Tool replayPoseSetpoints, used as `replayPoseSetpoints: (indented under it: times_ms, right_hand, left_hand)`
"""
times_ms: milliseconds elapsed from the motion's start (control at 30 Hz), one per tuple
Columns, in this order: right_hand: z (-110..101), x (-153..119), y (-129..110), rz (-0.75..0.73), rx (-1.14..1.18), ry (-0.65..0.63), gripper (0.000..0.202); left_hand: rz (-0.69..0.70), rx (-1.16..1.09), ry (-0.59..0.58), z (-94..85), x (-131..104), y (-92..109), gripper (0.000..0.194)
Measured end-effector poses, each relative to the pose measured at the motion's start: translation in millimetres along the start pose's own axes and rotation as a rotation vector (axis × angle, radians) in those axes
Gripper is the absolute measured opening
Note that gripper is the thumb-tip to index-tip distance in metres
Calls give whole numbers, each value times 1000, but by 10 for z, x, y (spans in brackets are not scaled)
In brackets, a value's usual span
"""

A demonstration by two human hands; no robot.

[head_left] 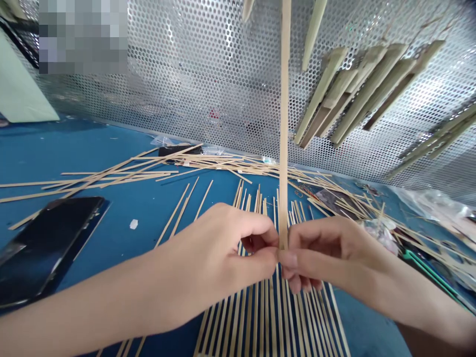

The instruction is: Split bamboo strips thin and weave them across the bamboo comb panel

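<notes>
Both hands meet over the middle of the table around the lower end of a pale bamboo strip [284, 129], which stands nearly upright between them. My left hand [230, 253] pinches its end from the left with thumb and forefinger. From the right, my right hand [327, 253] is closed on the same end, thumb in front and fingers curled behind. Below the hands lies a row of thin bamboo strips [260, 322], side by side and pointing away from me; the hands hide part of it. A few loose strips [182, 213] lie to the left of my left hand.
A dark phone-like slab [48, 243] lies on the blue table [122, 218] at left. Many loose strips [230, 161] are heaped along the back. Split bamboo pieces [368, 94] hang on the perforated metal panel [208, 74]. Clear plastic [427, 203] and a green-edged object [427, 272] are at right.
</notes>
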State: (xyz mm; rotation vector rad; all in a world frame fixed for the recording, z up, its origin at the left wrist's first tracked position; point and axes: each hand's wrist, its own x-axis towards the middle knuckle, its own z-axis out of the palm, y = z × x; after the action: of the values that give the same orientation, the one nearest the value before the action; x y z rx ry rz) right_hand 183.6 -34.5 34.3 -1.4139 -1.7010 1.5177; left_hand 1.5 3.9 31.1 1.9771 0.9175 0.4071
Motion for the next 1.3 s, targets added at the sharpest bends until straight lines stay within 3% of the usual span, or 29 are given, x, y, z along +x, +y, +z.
replayPoseSetpoints:
  times_ms: [100, 267, 400, 633, 867, 1033, 1233, 1300]
  right_hand:
    - [-34, 7, 23, 12, 81, -67, 13]
    - [-43, 53, 73, 32, 46, -100, 19]
    - [-59, 85, 101, 36, 26, -122, 20]
    - [-34, 216, 157, 115, -255, -48, 22]
    - [-28, 197, 245, 82, -239, 12, 20]
    - [-46, 136, 203, 117, -177, 12, 20]
    - [-46, 174, 134, 154, -15, -109, 23]
    - [-51, 188, 119, 176, -119, -40, 30]
  left_hand:
    - [24, -64, -32, -26, 34, -14, 19]
    - [-18, -112, 16, -79, 82, 3, 18]
    - [-29, -81, -47, -101, 110, -34, 16]
    - [-114, 81, -72, -69, 179, -140, 15]
    - [-186, -1, -51, -52, 199, -116, 16]
    - [-132, -40, -50, -41, 219, -172, 13]
    - [-66, -132, -91, -14, 229, -205, 15]
    - [-65, -155, -84, -7, 223, -199, 17]
